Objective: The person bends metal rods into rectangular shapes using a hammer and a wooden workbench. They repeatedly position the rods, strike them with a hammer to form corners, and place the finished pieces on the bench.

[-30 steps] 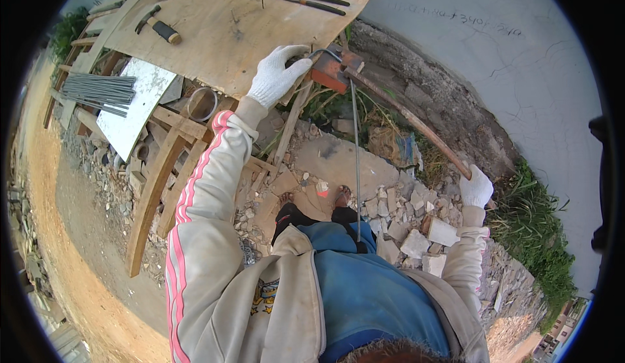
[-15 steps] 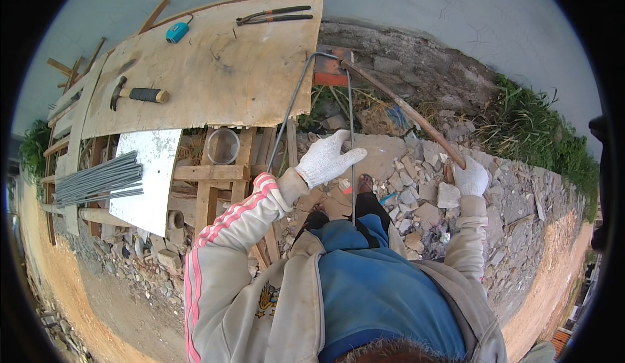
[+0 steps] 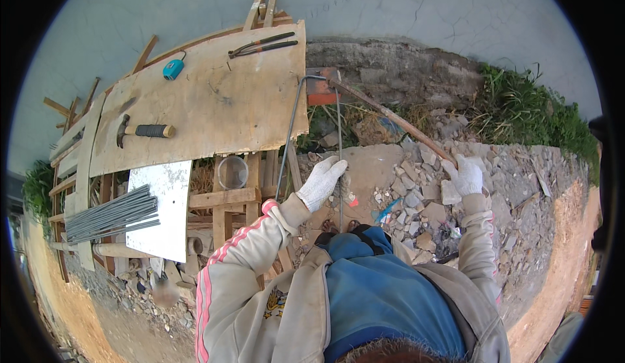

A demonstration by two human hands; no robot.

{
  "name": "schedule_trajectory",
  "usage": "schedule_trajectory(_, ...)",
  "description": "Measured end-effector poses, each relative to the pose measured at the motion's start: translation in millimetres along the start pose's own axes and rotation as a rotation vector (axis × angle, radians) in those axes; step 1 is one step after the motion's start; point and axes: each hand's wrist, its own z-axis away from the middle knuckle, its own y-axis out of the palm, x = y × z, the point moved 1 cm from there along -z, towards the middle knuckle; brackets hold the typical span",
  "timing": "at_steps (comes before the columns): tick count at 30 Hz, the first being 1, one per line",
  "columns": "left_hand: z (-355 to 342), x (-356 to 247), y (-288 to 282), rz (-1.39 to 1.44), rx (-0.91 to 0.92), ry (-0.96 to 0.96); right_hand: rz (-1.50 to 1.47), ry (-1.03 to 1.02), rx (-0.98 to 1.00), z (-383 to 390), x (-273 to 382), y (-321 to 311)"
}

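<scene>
Both my hands wear white knitted gloves. My right hand (image 3: 465,174) is closed round the near end of a long rusty bar (image 3: 397,119), whose far end meets a bent steel rod. My left hand (image 3: 322,184) has its fingers stretched out and held together, the tips beside or touching the straight right leg of the bent steel rod (image 3: 340,128); it does not wrap round it. The rod turns across a small orange-red block (image 3: 322,94) at the board's right edge, and its other leg runs down toward my left sleeve.
A plywood board (image 3: 215,115) carries a hammer (image 3: 146,130), a blue tape measure (image 3: 173,69) and long-handled pincers (image 3: 263,45). Several cut steel rods (image 3: 114,214) lie on a white sheet (image 3: 166,233) at left. Broken rubble (image 3: 426,216) covers the ground at right.
The view has shifted, lowering the board in the picture. My left hand's thumb and fingers, spread apart before, are now together. The rusty bar's held end has swung slightly away from me.
</scene>
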Motion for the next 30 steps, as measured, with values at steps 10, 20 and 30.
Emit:
schedule_trajectory(10,4,1,0,0.056,0.019,-0.053,-0.081,0.024,0.051,11,3,16)
schedule_trajectory(20,39,17,0,0.065,-0.082,-0.099,-0.066,0.132,0.085,42,30,9)
schedule_trajectory(30,39,27,-22,-0.151,-0.234,0.091,-0.039,0.239,0.090,71,64,-2)
